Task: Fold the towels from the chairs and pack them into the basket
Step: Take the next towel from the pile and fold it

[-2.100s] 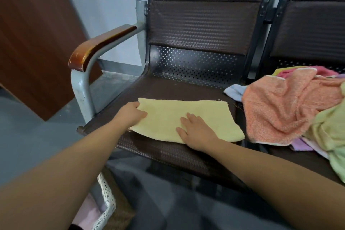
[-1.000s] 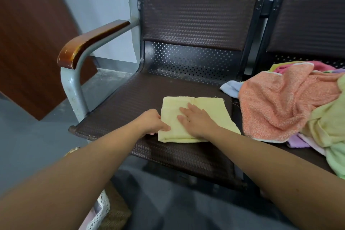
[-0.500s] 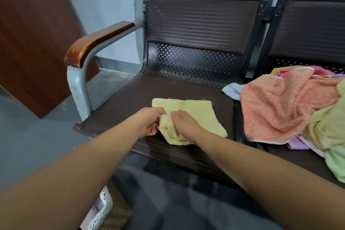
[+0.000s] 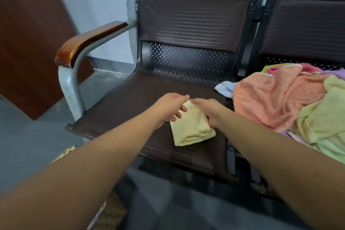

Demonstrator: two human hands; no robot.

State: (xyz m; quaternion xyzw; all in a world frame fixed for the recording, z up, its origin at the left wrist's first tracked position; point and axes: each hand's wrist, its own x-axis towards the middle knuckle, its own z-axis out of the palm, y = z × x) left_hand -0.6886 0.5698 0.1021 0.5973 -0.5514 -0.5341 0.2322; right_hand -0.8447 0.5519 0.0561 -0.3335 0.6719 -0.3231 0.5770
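Observation:
A pale yellow towel [image 4: 190, 129] lies folded into a small packet on the seat of the left chair [image 4: 121, 110]. My left hand [image 4: 171, 106] is at the packet's far left corner, fingers spread and fairly straight, touching the cloth. My right hand [image 4: 207, 108] rests palm down over the packet's far right edge, fingers stretched towards the left hand; both fingertips are blurred. A heap of unfolded towels covers the right chair: an orange one [image 4: 270, 99] on top, a yellow-green one [image 4: 326, 117], with pink, purple and light blue [image 4: 224, 87] pieces showing. The woven basket [image 4: 110, 213] sits on the floor at lower left, mostly hidden by my left arm.
The left chair has a wooden armrest [image 4: 89, 41] on a grey metal post at its left side. Dark padded backrests [image 4: 194, 18] rise behind both seats. A brown wooden panel [image 4: 28, 43] leans against the wall at far left. Grey floor lies below.
The yellow towel went from a long strip to half that width, then to a small packet. Both hands moved from its near left corner to its far end.

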